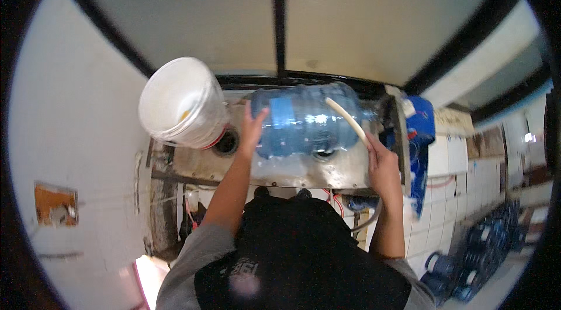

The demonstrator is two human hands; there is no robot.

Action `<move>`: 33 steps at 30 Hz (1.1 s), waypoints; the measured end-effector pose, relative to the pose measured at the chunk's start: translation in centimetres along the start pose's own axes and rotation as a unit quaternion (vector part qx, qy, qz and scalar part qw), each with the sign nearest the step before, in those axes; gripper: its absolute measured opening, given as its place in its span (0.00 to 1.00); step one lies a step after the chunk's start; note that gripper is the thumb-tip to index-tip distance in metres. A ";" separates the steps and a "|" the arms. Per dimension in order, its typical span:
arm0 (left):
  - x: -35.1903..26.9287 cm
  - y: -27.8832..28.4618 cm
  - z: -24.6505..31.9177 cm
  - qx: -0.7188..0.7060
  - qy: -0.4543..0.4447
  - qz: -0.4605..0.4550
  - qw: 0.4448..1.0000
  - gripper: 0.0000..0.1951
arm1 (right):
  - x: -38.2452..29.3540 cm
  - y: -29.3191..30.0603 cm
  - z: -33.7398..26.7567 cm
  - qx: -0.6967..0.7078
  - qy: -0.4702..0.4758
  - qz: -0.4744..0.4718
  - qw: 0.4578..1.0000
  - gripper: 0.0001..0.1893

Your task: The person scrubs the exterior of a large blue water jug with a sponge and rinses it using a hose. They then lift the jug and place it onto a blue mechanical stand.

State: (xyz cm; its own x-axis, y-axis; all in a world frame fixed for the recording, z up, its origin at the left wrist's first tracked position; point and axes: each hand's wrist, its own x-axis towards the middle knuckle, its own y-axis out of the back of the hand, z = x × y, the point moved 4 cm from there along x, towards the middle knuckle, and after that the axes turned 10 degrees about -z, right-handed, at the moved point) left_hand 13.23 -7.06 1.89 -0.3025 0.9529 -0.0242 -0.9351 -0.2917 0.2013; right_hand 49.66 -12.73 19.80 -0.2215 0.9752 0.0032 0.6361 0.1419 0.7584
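Note:
A large blue clear plastic water jug point(302, 121) lies on its side on a metal-topped counter point(280, 174), its neck to the right. My left hand point(252, 128) rests against the jug's base end, thumb and fingers spread. My right hand point(381, 161) grips a pale hose point(348, 119), whose free end slants up and left over the jug's side. Left of the jug, a white plastic bucket point(206, 121) stands tilted in the view, with something yellowish inside.
A round opening point(227, 141) shows in the counter beside the bucket. Blue containers point(418, 121) stand past the counter's right end. Several more water jugs point(480, 244) are on the floor at lower right. A framed glass panel point(372, 16) rises behind the counter.

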 end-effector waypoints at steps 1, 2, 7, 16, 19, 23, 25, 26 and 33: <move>0.7 0.5 -2.8 0.009 -0.019 0.010 1.000 0.43 | 0.3 0.5 0.6 0.002 0.004 0.009 1.000 0.17; 0.5 0.4 -3.2 -0.039 -0.043 0.000 0.998 0.42 | 0.3 1.3 1.3 0.005 -0.019 0.016 1.000 0.17; -3.3 -0.5 -1.8 0.031 -0.064 0.070 0.995 0.39 | -0.1 3.8 4.6 0.009 -0.042 0.058 0.997 0.15; -9.7 -3.8 -2.9 0.086 -0.186 0.115 0.972 0.46 | -0.8 0.5 2.0 0.063 -0.036 -0.068 0.995 0.20; -10.0 -4.2 -5.9 0.096 -0.193 0.091 0.972 0.47 | -1.1 -1.6 0.0 0.065 0.072 -0.077 0.992 0.22; -9.0 -4.0 -6.6 0.062 -0.122 0.044 0.990 0.46 | -0.8 -3.9 -2.6 0.067 0.051 -0.160 0.984 0.24; -7.8 -3.3 -7.3 0.057 -0.034 -0.012 0.998 0.45 | -0.5 -5.6 -2.7 0.070 0.086 -0.153 0.982 0.23; -7.0 -3.0 -9.3 0.004 -0.016 -0.034 0.999 0.42 | -0.3 -5.8 -3.2 0.068 0.090 -0.157 0.981 0.23; -4.7 -2.5 -4.5 -0.048 -0.046 -0.037 0.997 0.38 | 1.3 -5.7 -3.8 0.019 0.051 -0.114 0.992 0.21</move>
State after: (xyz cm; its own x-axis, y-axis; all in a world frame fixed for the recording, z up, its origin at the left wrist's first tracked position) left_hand 16.16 -11.17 -2.88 -0.2172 0.9745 0.0557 -0.9691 -0.2221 0.1073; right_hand 42.96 -12.95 17.98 -0.4354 0.8948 -0.0992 0.5881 0.3661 0.7212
